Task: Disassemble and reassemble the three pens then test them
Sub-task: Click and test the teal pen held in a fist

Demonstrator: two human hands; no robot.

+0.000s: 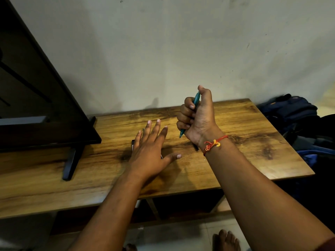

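Right hand [196,116] is up above the brown wood-grain table [253,142], fist wrapped round a slim teal plastic pen [196,98]. The thumb lies along the pen's upper end, which points to 12 o'clock, toward the wall. The lower tip pokes out under the little finger, aimed at about 7 o'clock, clear of the tabletop. The pen runs right through the fist, with most of the barrel hidden in the palm.

Left hand [148,151] is at 9 o'clock of the right, palm down, fingers straight and spread, gripping nothing. It hovers over or rests on a flat dark object [132,144]; I cannot tell which.

A dark slim tip [196,149] peeks out at 6 o'clock of the right wrist, near the red-and-yellow thread bracelet [213,144]. It may be another pen. No third pen is seen.

Risks, as I judge them:
- The fist covers the barrel joint, so opening the pen needs a regrip or the other hand. A regrip in mid-air could drop it.
- Small inner parts freed above the table could bounce and roll off the 3 o'clock edge toward the dark blue backpack [290,113].
- The black flat screen on its stand [36,87] at 10 o'clock crowds the left side.
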